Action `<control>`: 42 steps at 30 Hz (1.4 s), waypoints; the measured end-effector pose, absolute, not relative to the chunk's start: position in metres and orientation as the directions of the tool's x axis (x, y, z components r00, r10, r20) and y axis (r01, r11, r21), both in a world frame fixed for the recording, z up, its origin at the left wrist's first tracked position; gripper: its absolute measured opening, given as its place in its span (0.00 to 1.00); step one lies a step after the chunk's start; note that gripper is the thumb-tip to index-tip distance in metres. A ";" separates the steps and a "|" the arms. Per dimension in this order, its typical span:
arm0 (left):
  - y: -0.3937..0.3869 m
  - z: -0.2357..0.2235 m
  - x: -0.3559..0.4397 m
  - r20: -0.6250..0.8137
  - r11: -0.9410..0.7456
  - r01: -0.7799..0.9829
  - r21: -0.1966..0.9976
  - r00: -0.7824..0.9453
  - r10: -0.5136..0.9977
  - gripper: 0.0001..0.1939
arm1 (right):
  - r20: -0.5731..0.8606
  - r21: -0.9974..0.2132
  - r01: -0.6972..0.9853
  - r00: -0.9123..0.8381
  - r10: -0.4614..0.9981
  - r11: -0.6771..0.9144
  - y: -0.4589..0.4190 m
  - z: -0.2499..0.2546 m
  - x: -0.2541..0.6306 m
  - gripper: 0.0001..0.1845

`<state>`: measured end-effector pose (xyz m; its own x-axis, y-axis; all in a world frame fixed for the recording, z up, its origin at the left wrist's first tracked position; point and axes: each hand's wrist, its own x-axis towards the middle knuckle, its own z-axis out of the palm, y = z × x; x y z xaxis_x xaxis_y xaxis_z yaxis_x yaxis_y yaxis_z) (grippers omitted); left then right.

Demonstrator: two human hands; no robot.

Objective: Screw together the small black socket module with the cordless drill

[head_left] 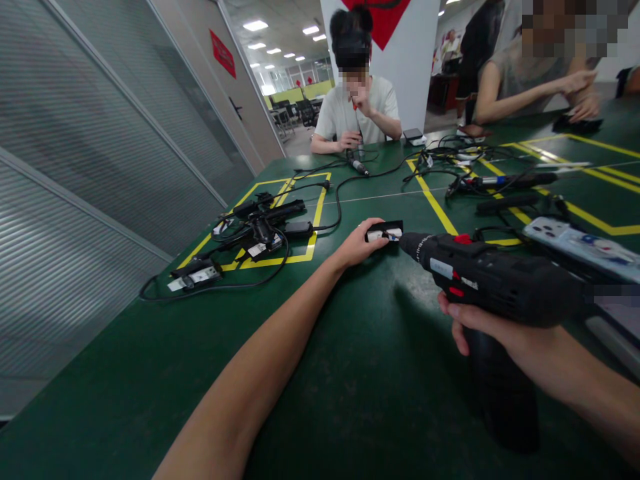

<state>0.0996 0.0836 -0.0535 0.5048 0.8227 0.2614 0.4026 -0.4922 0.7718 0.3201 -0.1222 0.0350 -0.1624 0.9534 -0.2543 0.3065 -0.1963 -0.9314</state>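
My left hand [359,244] reaches out over the green table [350,373] and pinches a small black block with white labels [384,231], holding it on the tabletop. My right hand [480,323] grips the handle of a black cordless drill [493,279] with red buttons. The drill lies level, its nose pointing left and touching the right end of the small block.
A heap of black adapters and cables [255,230] lies inside a yellow-taped box at the left. More cables and tools [500,181] cross the far right. A white power strip [575,241] sits beyond the drill. Two people [357,107] sit across the table. A glass wall [100,147] runs along the left.
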 end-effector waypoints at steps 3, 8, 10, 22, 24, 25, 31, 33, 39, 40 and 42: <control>0.084 -0.053 0.099 0.266 -0.498 0.401 0.769 0.507 0.820 0.29 | -0.249 -0.937 0.292 -0.167 0.954 -0.193 -0.122 0.034 0.320 0.14; 0.083 -0.053 0.099 0.264 -0.497 0.404 0.768 0.508 0.820 0.29 | -0.257 -0.938 0.281 -0.177 0.950 -0.202 -0.122 0.036 0.320 0.12; 0.083 -0.053 0.099 0.267 -0.498 0.408 0.766 0.503 0.822 0.28 | -0.272 -0.928 0.307 -0.166 0.948 -0.212 -0.123 0.039 0.320 0.12; 0.086 -0.057 0.099 0.291 -0.518 0.398 0.757 0.505 0.813 0.28 | -0.269 -0.935 0.282 -0.170 0.948 -0.215 -0.121 0.033 0.321 0.13; 0.086 -0.057 0.099 0.287 -0.514 0.400 0.758 0.503 0.815 0.28 | -0.259 -0.936 0.285 -0.165 0.952 -0.206 -0.122 0.034 0.320 0.14; 0.086 -0.056 0.099 0.285 -0.512 0.400 0.760 0.502 0.817 0.28 | -0.258 -0.934 0.293 -0.160 0.953 -0.203 -0.123 0.034 0.320 0.14; 0.083 -0.052 0.100 0.267 -0.494 0.394 0.775 0.504 0.821 0.28 | -0.249 -0.918 0.353 -0.164 0.954 -0.179 -0.124 0.033 0.322 0.16; 0.082 -0.052 0.100 0.267 -0.493 0.394 0.776 0.503 0.822 0.28 | -0.246 -0.920 0.351 -0.164 0.955 -0.177 -0.124 0.033 0.323 0.15; 0.081 -0.051 0.100 0.260 -0.489 0.399 0.776 0.504 0.824 0.28 | -0.267 -0.915 0.353 -0.162 0.950 -0.197 -0.123 0.035 0.321 0.17; 0.081 -0.050 0.100 0.261 -0.491 0.404 0.772 0.502 0.825 0.28 | -0.264 -0.922 0.332 -0.165 0.950 -0.198 -0.122 0.034 0.321 0.17; 0.081 -0.050 0.100 0.269 -0.497 0.409 0.765 0.499 0.824 0.27 | -0.260 -0.934 0.293 -0.172 0.950 -0.203 -0.122 0.032 0.322 0.15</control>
<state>0.1002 0.0811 -0.0504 0.4986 0.8240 0.2690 0.4089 -0.4972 0.7653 0.3216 -0.1220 0.0317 -0.1717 0.9503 -0.2599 0.2928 -0.2027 -0.9345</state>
